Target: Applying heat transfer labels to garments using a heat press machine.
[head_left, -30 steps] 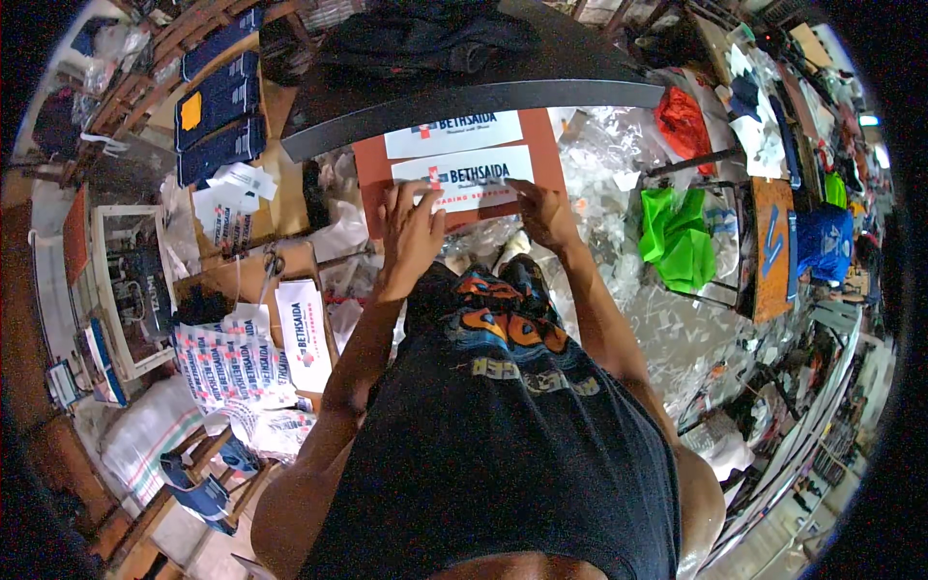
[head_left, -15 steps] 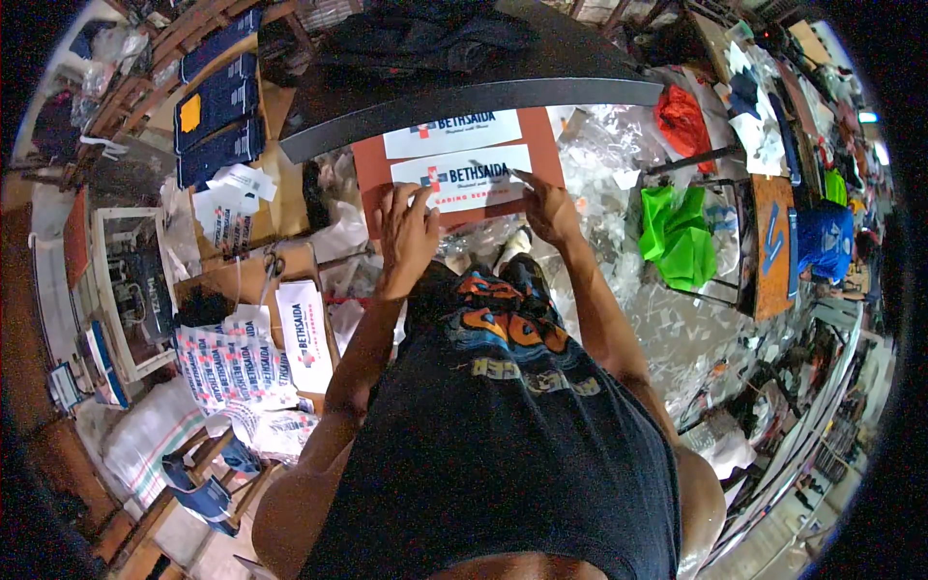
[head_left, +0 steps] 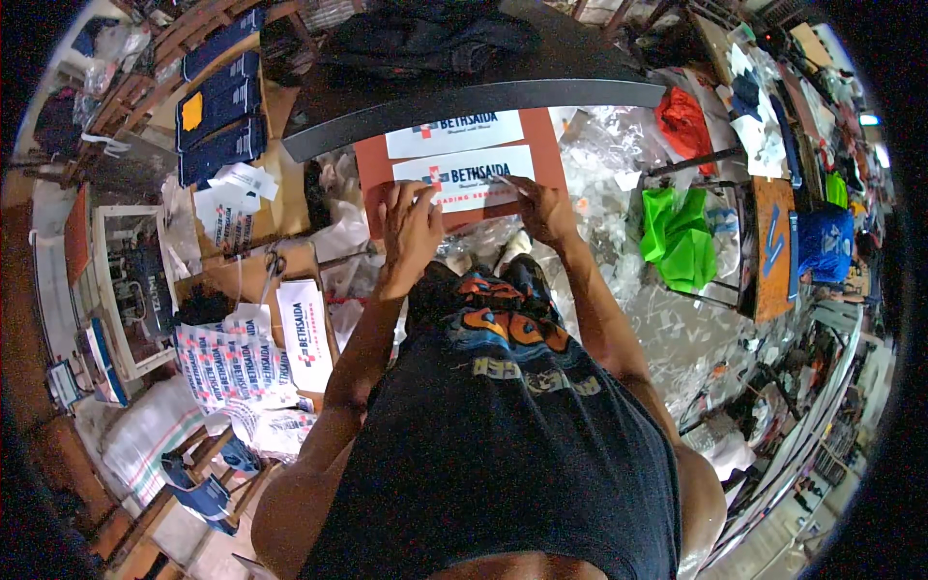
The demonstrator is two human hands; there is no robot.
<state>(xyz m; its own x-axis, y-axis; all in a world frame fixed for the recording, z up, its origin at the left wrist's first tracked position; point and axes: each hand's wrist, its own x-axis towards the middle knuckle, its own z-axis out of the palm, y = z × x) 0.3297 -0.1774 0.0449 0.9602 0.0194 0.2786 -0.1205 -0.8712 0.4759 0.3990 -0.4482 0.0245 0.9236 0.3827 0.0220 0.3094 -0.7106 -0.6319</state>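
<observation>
Left hand [head_left: 411, 227] lies flat, fingers spread, on the reddish board [head_left: 377, 164], touching the lower white printed strip [head_left: 464, 179]. Right hand [head_left: 543, 208] pinches a thin tool, too small to identify, over that strip's right end.

Person wears a dark sleeveless top, filling lower centre of frame; arms bare from shoulder down, no sleeves. Below it toward frame centre, dark shorts w/ bold orange, blue & yellow graphic print. Left hand [head_left: 411, 227] & right hand [head_left: 546, 208], upper centre: bare, no gloves; rings or watch can't tell.
</observation>
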